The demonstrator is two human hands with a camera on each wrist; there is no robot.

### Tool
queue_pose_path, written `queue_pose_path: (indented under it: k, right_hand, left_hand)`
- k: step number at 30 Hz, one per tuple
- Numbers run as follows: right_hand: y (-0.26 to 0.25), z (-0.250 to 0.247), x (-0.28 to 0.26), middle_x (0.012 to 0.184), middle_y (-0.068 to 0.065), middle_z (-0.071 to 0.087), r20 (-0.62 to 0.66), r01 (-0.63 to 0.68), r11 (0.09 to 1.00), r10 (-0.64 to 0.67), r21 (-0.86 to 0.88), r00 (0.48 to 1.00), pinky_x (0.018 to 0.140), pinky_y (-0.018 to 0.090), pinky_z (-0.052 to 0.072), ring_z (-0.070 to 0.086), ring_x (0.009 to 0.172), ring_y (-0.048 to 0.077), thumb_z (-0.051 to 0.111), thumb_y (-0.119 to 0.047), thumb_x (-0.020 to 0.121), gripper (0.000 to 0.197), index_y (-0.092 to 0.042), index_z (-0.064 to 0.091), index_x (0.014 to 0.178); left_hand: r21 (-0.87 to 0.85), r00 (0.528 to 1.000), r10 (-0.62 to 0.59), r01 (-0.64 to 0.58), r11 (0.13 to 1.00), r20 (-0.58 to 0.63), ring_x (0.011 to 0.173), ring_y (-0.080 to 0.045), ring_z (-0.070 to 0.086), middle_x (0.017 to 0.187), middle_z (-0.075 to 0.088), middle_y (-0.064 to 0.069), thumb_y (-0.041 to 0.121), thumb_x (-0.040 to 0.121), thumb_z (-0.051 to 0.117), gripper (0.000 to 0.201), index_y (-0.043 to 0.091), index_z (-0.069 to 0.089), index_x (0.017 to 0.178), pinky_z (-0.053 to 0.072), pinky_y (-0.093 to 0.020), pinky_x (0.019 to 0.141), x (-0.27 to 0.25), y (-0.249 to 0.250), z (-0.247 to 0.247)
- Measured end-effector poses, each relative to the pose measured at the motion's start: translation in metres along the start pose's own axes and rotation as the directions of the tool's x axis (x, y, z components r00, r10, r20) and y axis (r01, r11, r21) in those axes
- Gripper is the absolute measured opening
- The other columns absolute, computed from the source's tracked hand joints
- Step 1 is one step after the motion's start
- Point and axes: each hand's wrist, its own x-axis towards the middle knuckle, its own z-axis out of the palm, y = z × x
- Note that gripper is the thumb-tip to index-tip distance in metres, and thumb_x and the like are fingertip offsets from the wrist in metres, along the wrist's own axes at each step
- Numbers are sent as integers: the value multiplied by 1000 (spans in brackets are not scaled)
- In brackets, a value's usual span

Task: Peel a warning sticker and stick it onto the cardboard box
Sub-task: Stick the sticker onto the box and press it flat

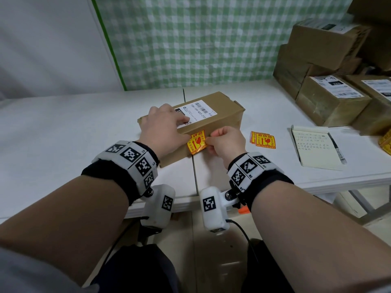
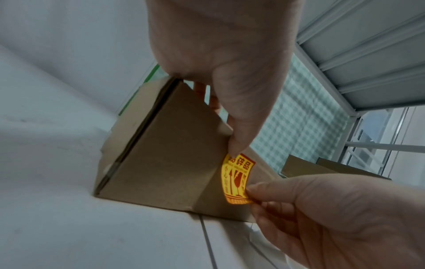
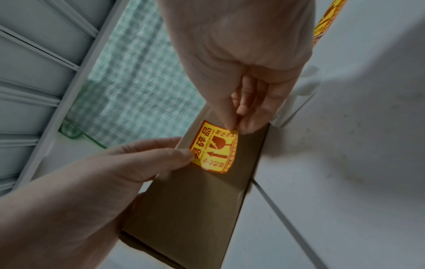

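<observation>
A brown cardboard box [image 1: 220, 120] with a white shipping label on top lies mid-table. A yellow-and-red warning sticker [image 1: 197, 142] hangs against its near side, curling away from the cardboard at its lower part. My left hand [image 1: 167, 125] lies flat on the box top, and its thumb [image 2: 236, 145] presses the sticker's [image 2: 236, 180] upper corner onto the box [image 2: 165, 163]. My right hand [image 1: 222, 142] pinches the sticker's [image 3: 214, 147] right edge between thumb and forefinger [image 3: 232, 123], holding it a little off the box side [image 3: 195, 209].
A small pile of the same stickers [image 1: 263, 140] lies right of the box. Further right are an open notebook [image 1: 313, 146] with a pen [image 1: 338, 149], and stacked labelled cartons [image 1: 332, 100]. A seam [image 1: 195, 178] splits the white table [image 1: 63, 134]. Green checked cloth [image 1: 211, 39] hangs behind.
</observation>
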Motion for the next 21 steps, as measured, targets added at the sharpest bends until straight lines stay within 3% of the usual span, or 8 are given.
queue_pose_path:
  k: [2,5,9,13,15,17,21]
  right_hand:
    - [-1,-2,1,66,3,64,19,-5,1000,5,0,1000,81,47,58,65,65,25,73,-6,72,26,-19,53,61]
    - [-3,-3,-1,65,2,64,30,23,999,-22,-25,999,82,47,58,66,67,25,73,-9,73,24,-19,54,62]
    - [-11,-3,-7,77,4,68,0,124,991,-124,-60,992,82,46,56,69,84,28,72,-22,75,19,-22,55,65]
    - [-19,-8,-14,76,-7,60,-10,267,952,-272,-148,962,83,38,55,63,82,18,69,-23,80,12,-20,57,80]
    - [-24,-9,-19,92,-2,63,-31,347,912,-362,-219,932,83,33,51,60,94,19,69,-26,80,14,-22,57,86]
    - [-28,-7,-22,116,3,57,-16,389,868,-414,-307,910,89,28,41,50,113,21,68,-32,79,29,-22,58,104]
    - [-31,-3,-25,143,8,35,39,405,820,-426,-404,904,105,34,30,28,134,28,65,-49,79,66,-27,41,137]
  left_hand:
    - [7,999,-32,32,999,37,128,-28,33,140,40,-3,53,74,63,62,40,50,133,28,-45,105,0,-4,-1]
    - [21,985,-123,122,992,121,141,-32,21,153,26,-10,65,69,61,82,40,34,143,18,-51,112,1,-10,-3]
    - [-26,984,-123,127,992,127,134,-33,29,143,36,-11,65,65,65,88,34,36,143,36,-46,105,0,-11,-7]
    - [17,982,-125,124,992,143,120,-30,43,125,48,-10,69,61,63,86,32,45,136,45,-39,92,0,-8,-18]
    - [12,981,-133,132,991,142,112,-27,52,123,53,-9,71,57,62,86,30,51,132,49,-39,89,-1,-8,-24]
    - [-3,983,-127,129,992,135,107,-24,56,121,59,-5,71,57,62,82,28,56,127,51,-36,85,-3,-9,-28]
    - [-61,977,-141,152,987,158,115,-21,53,128,60,0,70,61,63,80,24,57,127,44,-30,87,-6,-15,-37]
